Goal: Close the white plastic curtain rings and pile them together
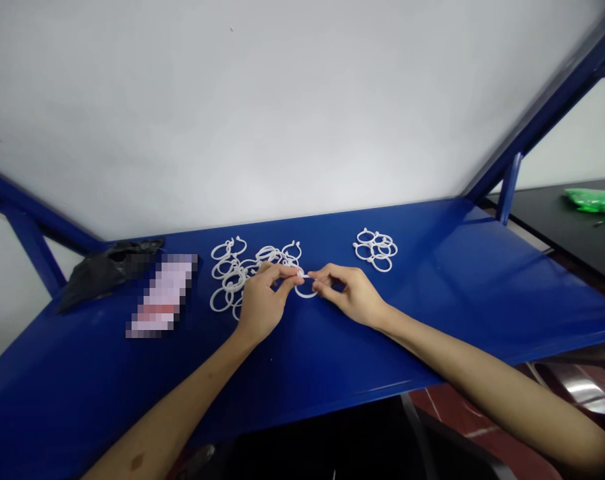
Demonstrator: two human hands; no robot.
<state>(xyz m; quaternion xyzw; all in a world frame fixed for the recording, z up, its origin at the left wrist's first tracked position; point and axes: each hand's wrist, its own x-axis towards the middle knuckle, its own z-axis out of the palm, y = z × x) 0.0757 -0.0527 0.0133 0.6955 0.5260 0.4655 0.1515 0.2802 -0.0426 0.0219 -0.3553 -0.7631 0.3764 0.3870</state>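
Between my two hands is a white plastic ring (306, 294), held just above the blue table. My left hand (266, 299) pinches it on the left, where a small knob shows at the fingertips. On the other side, the thumb and fingers of my right hand (350, 293) grip the ring's edge. A loose pile of similar white rings (222, 299) lies behind and left of my left hand, which partly hides it; some of these rings stand open at a gap. Farther right rests a smaller cluster of white rings (381, 264), apart from my right hand.
The blue table (432, 267) meets a pale wall (292, 107) at its back. A black plastic bag (107, 270) and a blurred pinkish item (162, 293) lie at left. Blue metal braces (510, 187) rise at both sides. A green packet (595, 203) sits on a black surface at right.
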